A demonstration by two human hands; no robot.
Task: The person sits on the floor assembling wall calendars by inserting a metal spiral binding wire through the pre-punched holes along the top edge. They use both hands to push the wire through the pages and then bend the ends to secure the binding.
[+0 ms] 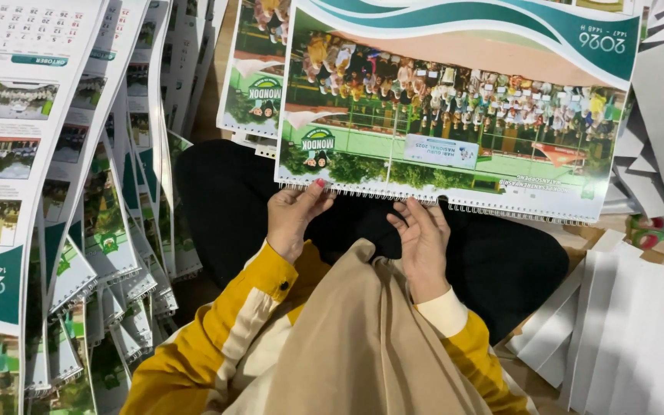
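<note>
A large wall calendar (455, 107) with a green and white cover and a group photo lies across my lap, its wire spiral binding (501, 209) along the near edge. My left hand (292, 217) pinches that bound edge at its left end, thumb on top. My right hand (423, 242) touches the same wire edge near the middle, fingers curled against it. Both sleeves are yellow with cream cuffs, and a beige cloth (363, 338) hangs between my arms.
A fanned stack of similar calendars (78, 230) fills the left side. More calendars (255, 84) lie under the one in my lap. White paper strips and sheets (632, 323) are piled at the right, with a small red and green object (649, 232) beside them.
</note>
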